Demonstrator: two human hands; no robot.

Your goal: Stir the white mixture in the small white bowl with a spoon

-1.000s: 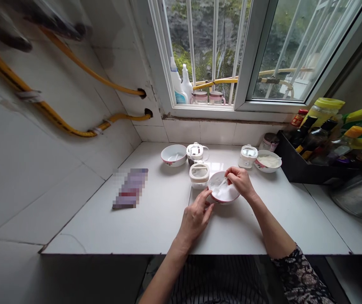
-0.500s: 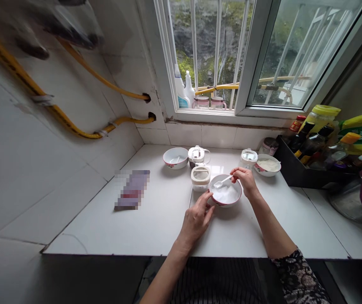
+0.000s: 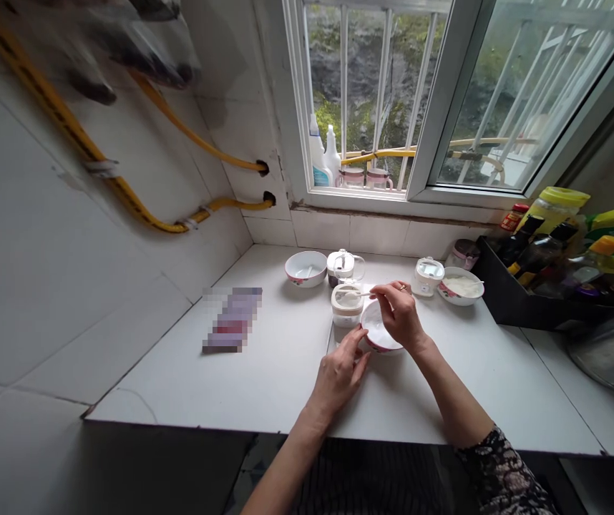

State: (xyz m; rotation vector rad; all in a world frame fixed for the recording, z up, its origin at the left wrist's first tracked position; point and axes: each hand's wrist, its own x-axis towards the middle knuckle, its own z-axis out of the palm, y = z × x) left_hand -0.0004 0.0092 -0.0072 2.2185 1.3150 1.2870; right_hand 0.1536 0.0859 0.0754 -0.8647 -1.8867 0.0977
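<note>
Evidently the spoon work is under way rather than finished; a white substance [image 3: 376, 327] lies in the near bowl [image 3: 386, 350], which sits on the white counter [image 3: 264, 390], just beside a small jar [image 3: 346, 316] whose lid looks closed. The right hand [image 3: 402, 315] pinches the handle of a white spoon [image 3: 358, 293] between closed fingertips, its scoop end out over the jar; whether it carries anything cannot be told. The left hand [image 3: 338, 368] is half open, fingers curved, tips touching the near bowl's left rim.

Farther back, a left bowl [image 3: 305, 283] holds a spoon of its own, with no heap showing; a jar with dark contents [image 3: 340, 270] stands close by it; on the right, another lidded jar [image 3: 429, 277] stands next to a bowl of pale contents [image 3: 460, 298], a spoon resting in it. How much is left to do the view does not show.
</note>
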